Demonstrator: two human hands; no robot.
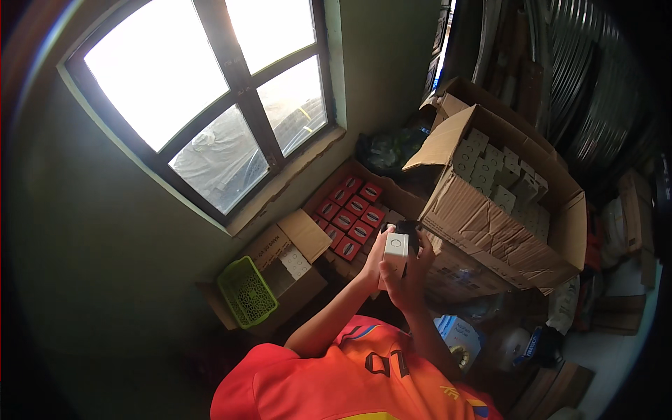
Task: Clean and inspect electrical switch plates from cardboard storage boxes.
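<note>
In front of my chest I hold a small white box [396, 246] with a ring mark on its end. My left hand [375, 264] is closed along the box's left side. My right hand [411, 278] wraps its right side, the thumb lying against the front. Just beyond the box, between the fingers of both hands, is a dark object [406, 227]; its kind cannot be made out. A large open cardboard box [483, 234] to the right holds several similar white boxes [483, 171]. Beyond my left hand, several red boxes [344, 219] sit in rows inside another carton.
A green plastic basket [246, 292] rests on an open carton [301, 280] at the left. The window [241, 91] is ahead. A blue-and-white box [458, 336] and a white container [509, 344] lie near my right forearm. Clear corrugated sheets [595, 77] stand at the far right.
</note>
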